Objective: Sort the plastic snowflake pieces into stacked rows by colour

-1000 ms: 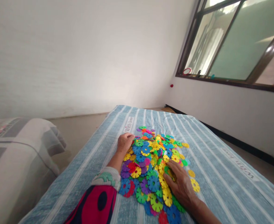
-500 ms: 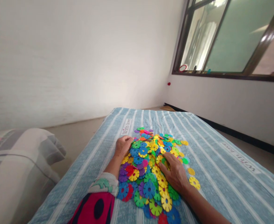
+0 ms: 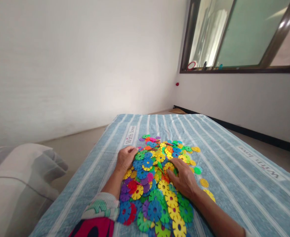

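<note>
A heap of notched plastic discs (image 3: pixel 155 209) in blue, yellow, green, red, purple and other colours spreads over the striped cloth (image 3: pixel 85 197). My left hand (image 3: pixel 126 158) is at the upper left edge of the heap. Its thumb and fingers are pressed together beside a green disc (image 3: pixel 140 155); whatever they hold is hidden. Over the right side of the heap lies my right hand (image 3: pixel 183 176), thumb apart from the fingers, touching yellow discs. Its fingertips rest among the pieces, and no disc is seen gripped there. A run of yellow discs (image 3: pixel 171 199) lies below the right thumb.
A few loose yellow discs (image 3: pixel 204 183) lie right of the heap, near my right forearm. Left of the bed stands something draped in pale cloth (image 3: pixel 23 184). Beyond are a white wall (image 3: pixel 85 65) and a window (image 3: pixel 253 36) with small items on its sill.
The view has shifted slightly, so the bed and heap sit a little further left. Both hands stay at about the same places on the heap.
</note>
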### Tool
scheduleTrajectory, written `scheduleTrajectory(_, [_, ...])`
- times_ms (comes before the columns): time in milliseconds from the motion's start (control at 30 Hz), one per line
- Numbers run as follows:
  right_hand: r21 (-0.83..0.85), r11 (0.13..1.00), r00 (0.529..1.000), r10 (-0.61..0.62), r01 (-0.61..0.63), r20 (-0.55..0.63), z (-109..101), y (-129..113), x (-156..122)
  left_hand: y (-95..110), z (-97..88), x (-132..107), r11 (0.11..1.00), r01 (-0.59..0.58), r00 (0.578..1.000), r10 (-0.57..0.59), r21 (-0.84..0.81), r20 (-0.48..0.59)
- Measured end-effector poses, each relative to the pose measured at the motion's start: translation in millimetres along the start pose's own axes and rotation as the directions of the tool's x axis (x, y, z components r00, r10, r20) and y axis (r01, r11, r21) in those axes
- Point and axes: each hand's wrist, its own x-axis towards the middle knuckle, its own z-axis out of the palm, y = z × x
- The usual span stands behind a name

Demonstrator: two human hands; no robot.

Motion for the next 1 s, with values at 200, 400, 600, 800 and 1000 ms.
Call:
scheduleTrajectory(200, [0.013,0.999,0.999,0.050,-0.050,-0.019,-7.0,12.0,0.4,0.7,-0.2,-2.1,1.000,-0.005,1.000,0.005,0.021,0.010])
scheduleTrajectory(400, [-0.009,0.998,0.997,0.057,-0.057,-0.058,-7.9,20.7,0.4,-0.9,-0.5,0.2,0.999,-0.006,1.000,0.005,0.050,0.011])
scheduleTrajectory(600, [-0.016,1.000,0.999,0.006,-0.007,-0.047,-8.3,15.4,-1.4,-1.6,-0.7,0.6,0.998,-0.015,1.000,0.015,0.064,0.007])
scheduleTrajectory(800, [-0.030,1.000,1.000,-0.008,0.008,0.008,-11.5,8.6,-2.3,0.8,-0.9,-0.8,0.998,-0.008,1.000,0.008,0.060,0.004])
scheduleTrajectory(1000, [-0.022,1.000,1.000,-0.022,0.021,-0.014,-12.1,8.0,-2.8,0.4,-0.3,0.1,0.999,-0.013,1.000,0.013,0.052,0.004])
